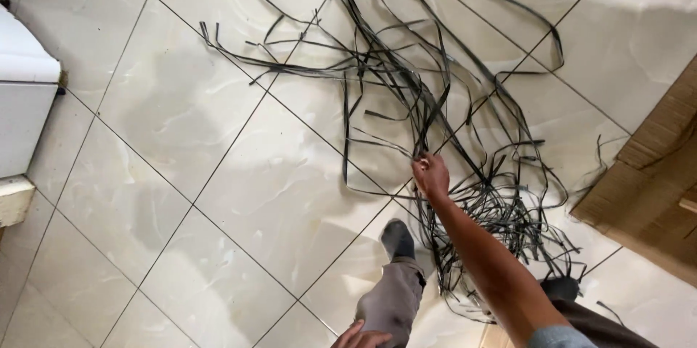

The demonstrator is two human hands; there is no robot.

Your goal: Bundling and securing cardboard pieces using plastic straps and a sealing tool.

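Nearest the lens, the left hand [361, 336] rests on the grey-trousered knee [392, 297], only partly in frame, so whether its fingers are open cannot be told; it seems to brace the person's stoop; beyond it the right hand [431, 175] reaches out at arm's length, fingers pinched shut on black plastic strapping [406, 79], lifting a few bands clear of the tangle, probably to separate them; the rest lies sprawled in loose loops across the glossy cream tiled floor [181, 116], thickest by the dark-shod feet; a brown cardboard sheet [653, 181] lies at the right edge; a white appliance [25, 79] stands at left.
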